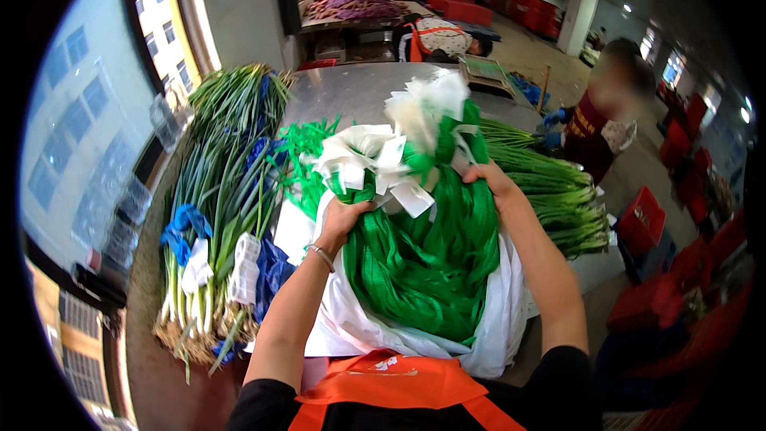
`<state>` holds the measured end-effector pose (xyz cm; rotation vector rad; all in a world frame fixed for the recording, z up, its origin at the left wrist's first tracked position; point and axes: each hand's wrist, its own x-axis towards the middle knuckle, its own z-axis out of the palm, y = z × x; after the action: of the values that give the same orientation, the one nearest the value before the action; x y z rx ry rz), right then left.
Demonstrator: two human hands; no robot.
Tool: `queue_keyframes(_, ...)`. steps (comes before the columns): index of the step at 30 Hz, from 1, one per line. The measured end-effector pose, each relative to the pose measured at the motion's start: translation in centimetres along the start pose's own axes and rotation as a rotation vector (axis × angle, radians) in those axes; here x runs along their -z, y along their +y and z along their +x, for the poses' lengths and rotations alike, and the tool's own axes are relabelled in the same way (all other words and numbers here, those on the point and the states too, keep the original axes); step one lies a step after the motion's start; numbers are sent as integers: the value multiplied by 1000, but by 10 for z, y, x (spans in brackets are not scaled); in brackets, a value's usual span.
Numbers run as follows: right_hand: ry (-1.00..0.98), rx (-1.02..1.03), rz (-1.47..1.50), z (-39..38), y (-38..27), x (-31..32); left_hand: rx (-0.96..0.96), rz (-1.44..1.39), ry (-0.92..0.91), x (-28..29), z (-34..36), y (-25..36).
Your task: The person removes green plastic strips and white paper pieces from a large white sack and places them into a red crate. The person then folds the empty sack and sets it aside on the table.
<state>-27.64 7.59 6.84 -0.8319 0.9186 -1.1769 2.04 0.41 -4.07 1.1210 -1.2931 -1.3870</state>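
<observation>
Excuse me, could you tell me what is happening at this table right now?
A person in an orange apron grips a bundle of green mesh bags with white tags, left hand at its near-left top, right hand at its right. It sits in a white plastic bag on the steel table. Green onion bunches lie to the left, more to the right, near another person.

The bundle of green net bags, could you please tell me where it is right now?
In the head view, the bundle of green net bags sits centre, on a white plastic bag, gripped by left hand and right hand.
</observation>
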Motion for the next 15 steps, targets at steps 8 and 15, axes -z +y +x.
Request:
queue_keyframes(8, 279, 418, 181, -88, -51, -14, 240, 347, 245, -10, 46, -112)
queue_keyframes(15, 430, 709, 31, -148, -144, -25, 295, 91, 151, -10, 61, -134)
